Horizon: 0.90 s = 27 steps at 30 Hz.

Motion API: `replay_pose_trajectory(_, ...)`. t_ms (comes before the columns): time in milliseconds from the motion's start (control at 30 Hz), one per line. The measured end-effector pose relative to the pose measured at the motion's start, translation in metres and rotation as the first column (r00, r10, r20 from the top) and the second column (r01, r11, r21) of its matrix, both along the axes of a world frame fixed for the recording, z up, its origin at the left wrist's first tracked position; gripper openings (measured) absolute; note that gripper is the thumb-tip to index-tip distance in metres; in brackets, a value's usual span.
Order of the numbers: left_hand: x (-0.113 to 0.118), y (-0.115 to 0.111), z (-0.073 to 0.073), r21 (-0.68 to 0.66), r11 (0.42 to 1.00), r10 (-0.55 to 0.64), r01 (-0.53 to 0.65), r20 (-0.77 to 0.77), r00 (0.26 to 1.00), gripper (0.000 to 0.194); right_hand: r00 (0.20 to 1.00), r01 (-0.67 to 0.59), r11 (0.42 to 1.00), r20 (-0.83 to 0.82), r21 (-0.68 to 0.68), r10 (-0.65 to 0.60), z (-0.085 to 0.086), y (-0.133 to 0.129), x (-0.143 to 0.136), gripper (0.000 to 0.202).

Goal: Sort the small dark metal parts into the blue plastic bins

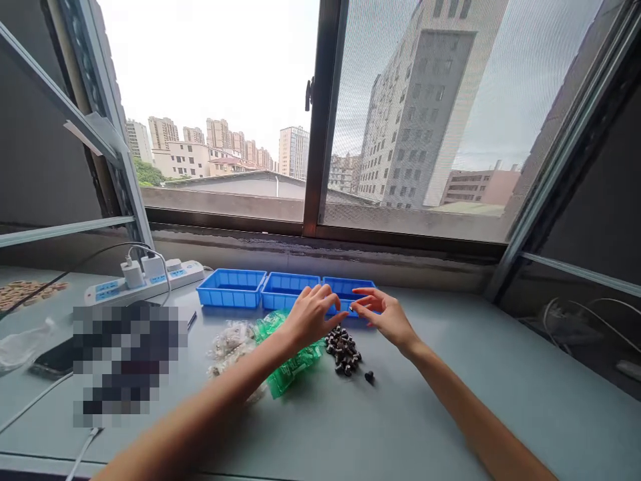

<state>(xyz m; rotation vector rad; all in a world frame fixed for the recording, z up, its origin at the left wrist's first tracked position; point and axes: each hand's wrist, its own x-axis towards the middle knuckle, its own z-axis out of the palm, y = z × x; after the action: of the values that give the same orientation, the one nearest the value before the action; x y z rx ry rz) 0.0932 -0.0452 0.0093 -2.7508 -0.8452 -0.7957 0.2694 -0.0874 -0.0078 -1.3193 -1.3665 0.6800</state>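
Observation:
My left hand [313, 315] hovers over the right end of some green plastic packets [283, 375], its fingers curved and the thumb held apart, with nothing visible in it. Facing it, my right hand [388, 321] pinches a tiny part at the thumb and fingertips, too small to name. Below and between the hands lies a heap of small black knob-like parts [343, 351]. One loose black part [369, 377] sits just right of the heap. Clear plastic packets [230, 347] with pale contents lie left of the green ones, partly hidden by my left forearm.
Three blue bins stand in a row behind the hands: left [231, 298], middle [280, 301] and right [370, 283]. A white power strip [150, 287] with plugs and cables lies at the left, near a pixelated dark area. Metal frame posts and a window border the table [425, 427].

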Motion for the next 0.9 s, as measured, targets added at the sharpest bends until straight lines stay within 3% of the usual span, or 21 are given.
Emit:
replay_pose_trajectory(133,-0.007,0.001,-0.008,-0.008,1.0,0.013,-0.012,0.016,1.0,0.029,0.984,-0.09,0.991,-0.165,-0.103,0.072,-0.008,0.001,-0.009,0.051)
replay_pose_trajectory(333,-0.012,0.003,-0.008,0.047,0.999,-0.003,-0.002,0.101,0.995,0.024,0.959,-0.108,0.982,-0.278,-0.157,0.061,-0.016,-0.004,-0.019,0.054)
replay_pose_trajectory(467,-0.013,0.002,-0.008,0.1,0.995,-0.027,0.014,0.137,0.99,0.025,0.936,-0.122,0.978,-0.347,-0.167,0.057,-0.015,-0.006,-0.019,0.056)
replay_pose_trajectory(700,-0.012,0.0,-0.012,0.242,0.969,-0.051,0.038,0.047,0.998,0.017,0.915,-0.037,0.99,-0.404,-0.136,-0.021,-0.011,-0.006,-0.03,0.056)
replay_pose_trajectory(900,-0.011,-0.002,-0.015,0.191,0.982,-0.034,0.012,0.113,0.993,0.022,0.892,-0.07,0.977,-0.45,-0.202,-0.03,-0.003,-0.013,-0.033,0.056)
